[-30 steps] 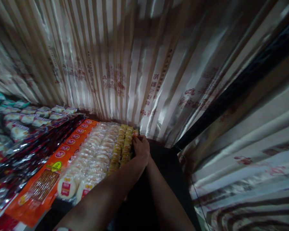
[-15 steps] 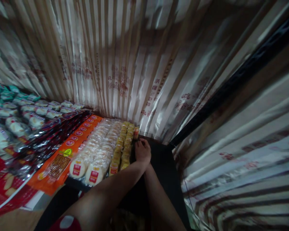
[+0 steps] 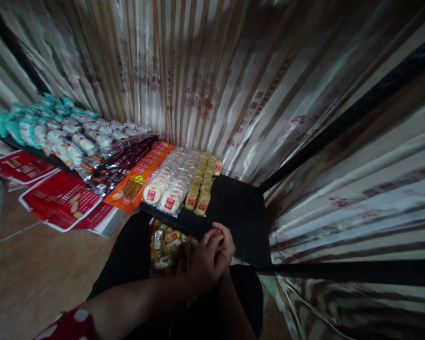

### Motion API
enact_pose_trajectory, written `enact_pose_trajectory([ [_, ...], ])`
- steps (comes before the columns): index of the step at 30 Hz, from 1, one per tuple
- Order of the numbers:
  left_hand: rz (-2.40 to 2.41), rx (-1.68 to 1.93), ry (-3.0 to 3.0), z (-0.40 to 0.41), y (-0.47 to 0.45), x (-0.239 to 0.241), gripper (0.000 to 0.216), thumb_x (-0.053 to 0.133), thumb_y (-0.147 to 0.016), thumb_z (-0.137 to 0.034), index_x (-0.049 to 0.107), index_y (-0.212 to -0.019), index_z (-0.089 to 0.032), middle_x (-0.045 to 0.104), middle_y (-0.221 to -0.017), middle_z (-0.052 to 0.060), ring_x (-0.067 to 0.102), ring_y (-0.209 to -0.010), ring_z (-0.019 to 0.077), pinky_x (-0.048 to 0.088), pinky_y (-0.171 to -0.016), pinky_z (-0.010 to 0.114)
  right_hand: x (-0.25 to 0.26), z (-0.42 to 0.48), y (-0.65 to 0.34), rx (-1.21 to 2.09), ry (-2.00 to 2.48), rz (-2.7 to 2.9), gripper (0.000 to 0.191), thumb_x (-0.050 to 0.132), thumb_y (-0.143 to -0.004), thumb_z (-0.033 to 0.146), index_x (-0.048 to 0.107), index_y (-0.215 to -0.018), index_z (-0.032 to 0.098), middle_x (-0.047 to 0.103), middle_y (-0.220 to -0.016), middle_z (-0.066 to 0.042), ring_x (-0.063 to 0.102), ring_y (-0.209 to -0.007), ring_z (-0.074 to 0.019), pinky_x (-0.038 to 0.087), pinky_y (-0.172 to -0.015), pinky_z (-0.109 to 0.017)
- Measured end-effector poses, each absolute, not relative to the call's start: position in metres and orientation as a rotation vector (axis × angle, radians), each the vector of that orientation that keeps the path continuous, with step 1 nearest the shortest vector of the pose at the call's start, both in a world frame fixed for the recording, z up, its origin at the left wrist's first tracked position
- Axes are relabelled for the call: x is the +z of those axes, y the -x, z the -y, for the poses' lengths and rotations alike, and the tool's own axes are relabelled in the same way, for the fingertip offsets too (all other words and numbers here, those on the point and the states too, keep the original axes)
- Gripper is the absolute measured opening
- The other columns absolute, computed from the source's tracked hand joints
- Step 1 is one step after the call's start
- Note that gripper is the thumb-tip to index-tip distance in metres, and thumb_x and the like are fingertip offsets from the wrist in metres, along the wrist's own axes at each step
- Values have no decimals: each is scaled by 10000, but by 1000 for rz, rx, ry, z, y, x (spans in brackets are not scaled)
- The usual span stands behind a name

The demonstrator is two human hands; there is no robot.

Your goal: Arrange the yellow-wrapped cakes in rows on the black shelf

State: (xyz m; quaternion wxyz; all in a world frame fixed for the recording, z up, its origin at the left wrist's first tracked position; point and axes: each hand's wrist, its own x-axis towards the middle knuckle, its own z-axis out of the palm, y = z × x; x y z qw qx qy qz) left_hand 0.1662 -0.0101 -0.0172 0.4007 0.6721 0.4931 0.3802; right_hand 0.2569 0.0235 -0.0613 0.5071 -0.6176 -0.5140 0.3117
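Left hand and right hand bunched together, both half-curled; can't tell if I've got anything gripped. Yellow packets sit ahead-left of hands, look light, crumbly, slick-wrapped; I'd pinch edges gently.

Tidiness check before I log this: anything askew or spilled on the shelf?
No spill that I can see. The orange bag appears to jut past the front edge of the black shelf, further forward than the white packs. Also, one lone yellow pack sits at the back beside two long yellow rows, breaking the pattern.
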Motion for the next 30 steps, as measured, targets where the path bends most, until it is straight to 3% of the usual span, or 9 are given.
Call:
enact_pose_trajectory([
  [4, -1271, 885, -1729, 51, -124, -39, 311, 409, -862, -274, 521, -1138, -183, 463, -1282, 101, 435, -1185, 199, 375, -1027, 359, -81, 23, -231, 882, 1504, 1380, 263, 453, -727, 265, 660, -886, 232, 670, -940, -52, 586, -945, -226, 432, -894, -344],
  [7, -1461, 649, -1724, 60, -95, -64, 363, 262, -895, -198, 531, -1137, -163, 537, -1199, 100, 479, -1136, 174, 377, -1023, 351, -102, 34, -211, 1075, 1694, 1567, 361, 423, -730, 199, 650, -1011, 177, 670, -1046, -89, 601, -988, -220, 428, -913, -323],
  [9, -1621, 441, -1783, 57, -78, -83, 360, 296, -858, -141, 565, -1098, -147, 578, -1140, 102, 500, -1108, 191, 368, -1021, 369, -113, 34, -198, 1088, 1807, 1733, 407, 418, -748, 166, 616, -1103, 136, 643, -1124, -124, 582, -1054, -223, 397, -950, -322],
  [15, -1706, 62, -1959, 48, -44, -126, 492, 409, -751, -73, 502, -1233, -102, 492, -1310, 149, 309, -1309, 287, 288, -1061, 457, -123, 27, -172, 1094, 1874, 2099, 392, 463, -780, 139, 594, -1149, 159, 613, -1191, -129, 547, -1123, -238, 357, -972, -336],
  [22, -1752, 168, -1955, 40, -42, -139, 385, 405, -799, -80, 578, -1137, -144, 555, -1227, 125, 300, -1311, 272, 291, -1054, 447, -135, 23, -170, 1100, 1931, 1969, 295, 443, -752, 103, 656, -946, 171, 677, -1038, -110, 605, -996, -218, 395, -908, -316],
  [30, -1633, 297, -2036, 35, -38, -123, 269, 411, -797, -76, 607, -969, -142, 624, -1096, 113, 416, -1214, 244, 232, -1065, 477, -147, 32, -185, 1192, 1752, 1638, 365, 511, -727, 207, 602, -1076, 156, 637, -1130, -125, 583, -1060, -240, 411, -937, -366],
])
